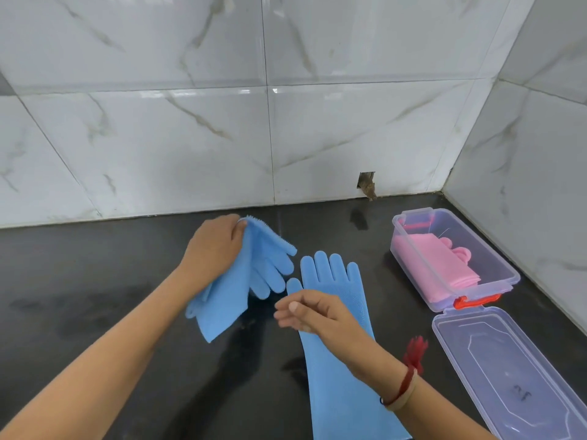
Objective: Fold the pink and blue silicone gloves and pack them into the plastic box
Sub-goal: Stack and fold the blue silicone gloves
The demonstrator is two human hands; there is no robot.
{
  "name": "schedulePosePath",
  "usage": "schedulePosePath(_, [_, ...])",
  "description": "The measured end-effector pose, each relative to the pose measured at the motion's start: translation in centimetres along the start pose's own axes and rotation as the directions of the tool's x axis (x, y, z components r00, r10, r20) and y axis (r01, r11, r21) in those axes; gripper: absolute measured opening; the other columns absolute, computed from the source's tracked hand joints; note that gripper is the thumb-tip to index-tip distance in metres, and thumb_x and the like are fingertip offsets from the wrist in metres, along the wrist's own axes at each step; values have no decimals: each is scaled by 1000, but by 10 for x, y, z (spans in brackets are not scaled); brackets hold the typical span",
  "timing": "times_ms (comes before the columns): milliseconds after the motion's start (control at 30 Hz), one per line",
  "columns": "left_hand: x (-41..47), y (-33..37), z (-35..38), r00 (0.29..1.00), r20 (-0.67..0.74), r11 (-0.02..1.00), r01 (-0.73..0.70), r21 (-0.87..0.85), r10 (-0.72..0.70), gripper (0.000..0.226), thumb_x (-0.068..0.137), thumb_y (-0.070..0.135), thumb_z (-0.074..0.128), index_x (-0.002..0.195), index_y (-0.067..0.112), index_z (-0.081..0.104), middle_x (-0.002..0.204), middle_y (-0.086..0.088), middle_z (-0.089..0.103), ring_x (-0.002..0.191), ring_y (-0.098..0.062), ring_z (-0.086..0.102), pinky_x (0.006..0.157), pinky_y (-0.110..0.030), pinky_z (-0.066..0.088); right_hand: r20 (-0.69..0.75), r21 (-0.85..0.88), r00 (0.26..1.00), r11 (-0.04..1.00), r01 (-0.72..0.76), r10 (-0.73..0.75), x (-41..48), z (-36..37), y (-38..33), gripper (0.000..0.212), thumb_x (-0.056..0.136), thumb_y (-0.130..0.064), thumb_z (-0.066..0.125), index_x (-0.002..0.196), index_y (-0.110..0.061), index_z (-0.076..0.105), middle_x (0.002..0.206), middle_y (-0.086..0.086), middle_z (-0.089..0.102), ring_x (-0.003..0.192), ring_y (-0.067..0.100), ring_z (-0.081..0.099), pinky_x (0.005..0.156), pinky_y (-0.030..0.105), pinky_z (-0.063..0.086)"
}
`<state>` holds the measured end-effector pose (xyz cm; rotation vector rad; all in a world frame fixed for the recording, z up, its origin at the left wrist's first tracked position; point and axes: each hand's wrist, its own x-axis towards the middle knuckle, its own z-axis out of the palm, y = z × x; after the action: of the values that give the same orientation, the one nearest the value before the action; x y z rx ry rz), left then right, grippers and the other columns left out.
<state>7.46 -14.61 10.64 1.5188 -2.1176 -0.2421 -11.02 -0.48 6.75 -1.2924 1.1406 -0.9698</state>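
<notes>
My left hand (213, 246) is shut on a folded blue silicone glove (236, 284), held up off the dark counter with its fingers and cuff hanging down. A second blue glove (341, 369) lies flat and unfolded on the counter, fingers pointing to the wall. My right hand (313, 312) hovers over its palm area, fingers loosely apart and holding nothing. The clear plastic box (505, 268) stands open at the right with folded pink gloves (435, 258) inside.
The box's clear lid (514, 369) lies on the counter in front of the box, beside its red latch (467, 301). Tiled walls meet in a corner behind and right of the box. The black counter (95, 281) extends to the left.
</notes>
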Motion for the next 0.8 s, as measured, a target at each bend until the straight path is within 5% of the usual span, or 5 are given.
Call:
schedulePosePath(133, [-11, 48, -34, 984, 129, 979, -96, -179, 120, 42, 99, 27, 40, 59, 16, 31, 53, 5, 34, 50, -12, 32, 49, -28, 24, 22, 310, 993, 943, -118, 116, -1, 11, 0, 23, 95, -23, 50, 103, -15, 70, 108, 9, 72, 101, 22, 67, 90, 31, 54])
schedulePosePath(267, [-39, 83, -45, 964, 161, 911, -134, -389, 211, 42, 99, 31, 41, 65, 5, 41, 57, 2, 40, 50, -8, 35, 48, -22, 29, 75, 655, 970, 722, -222, 230, -3, 13, 9, 48, 91, -44, 50, 126, -13, 56, 129, 16, 59, 119, 30, 57, 107, 46, 40])
schedulePosePath(433, [-83, 108, -18, 954, 256, 637, 101, -764, 156, 43, 95, 34, 46, 84, -7, 57, 73, -14, 59, 67, -16, 53, 63, -33, 43, 65, 872, 991, 477, -112, 115, -9, -7, 19, 63, 95, -54, 35, 141, -12, 39, 146, 17, 40, 135, 33, 35, 117, 50, 18])
schedulePosePath(633, [-143, 93, 36, 684, 704, 407, 597, -692, 193, 31, 81, 43, 60, 88, 17, 74, 89, 0, 73, 76, -13, 68, 64, -26, 55, 114, 845, 964, 487, -221, 240, -29, -61, 27, 37, 91, -29, 51, 121, -11, 62, 108, 16, 70, 95, 32, 67, 82, 40, 53])
schedulePosePath(800, [-143, 75, 63, 705, 708, 227, 683, -694, 42, 57, 68, 64, 67, 108, 24, 68, 105, -7, 73, 92, -27, 70, 77, -37, 56, 143, 693, 907, 614, -378, 397, -30, -65, 47, 50, 77, -11, 65, 125, -5, 57, 119, 25, 62, 111, 42, 58, 92, 50, 48])
